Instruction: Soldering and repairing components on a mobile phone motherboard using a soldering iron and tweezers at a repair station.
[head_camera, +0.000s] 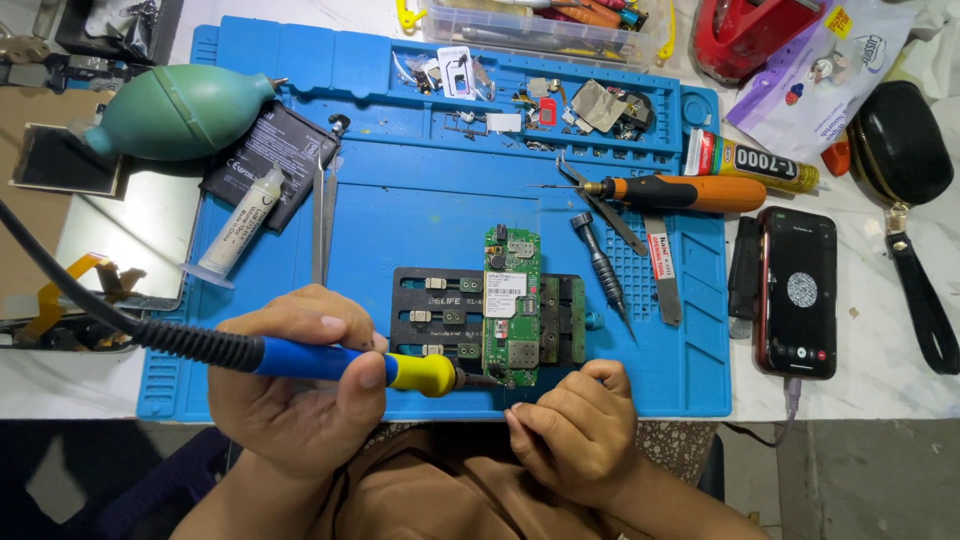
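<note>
Blue-and-yellow soldering iron (345, 363), gripped in curled left hand (290, 385).
Tip meets green circuit board (512, 305); right hand (572, 425), fingers curled shut, rests just below it.

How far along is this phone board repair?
Done: the green circuit board sits bare, clamped in the black holder. In hand: the left hand touches the soldering iron tip to the board's lower edge; the right hand rests beside it. Left: the battery lies apart.

Left hand (300, 385) gripping soldering iron (400, 370), tip on green circuit board (512, 305), right hand (572, 425) beside.
</note>
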